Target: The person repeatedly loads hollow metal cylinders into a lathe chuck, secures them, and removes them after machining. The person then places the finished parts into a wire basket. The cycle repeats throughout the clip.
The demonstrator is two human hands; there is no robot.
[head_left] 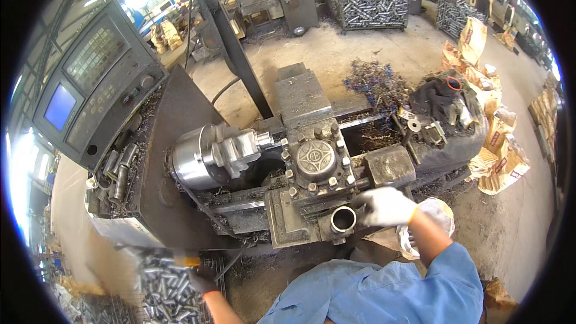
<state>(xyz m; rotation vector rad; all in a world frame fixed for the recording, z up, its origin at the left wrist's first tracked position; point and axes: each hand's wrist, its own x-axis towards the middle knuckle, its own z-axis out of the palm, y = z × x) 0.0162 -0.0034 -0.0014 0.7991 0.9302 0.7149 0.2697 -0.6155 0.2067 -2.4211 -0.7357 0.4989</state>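
Observation:
My right hand, in a white glove with darkened fingertips, is over the front of the lathe carriage, just right of an upright open metal tube. Motion blurs its fingers, and whether they hold anything does not show. At lower left my left hand, in a dark glove with an orange cuff, is beside a heap of short metal cylinders. Its fingers are smeared, and a yellow-orange piece shows next to it. The square tool turret sits beyond my right hand, and the chuck is to its left.
A control panel with a blue screen stands at left. Loose metal pieces lie on the ledge below it. A white bucket is beside my right forearm. Blue-dark shavings and dark cloth lie farther back, near paper sacks.

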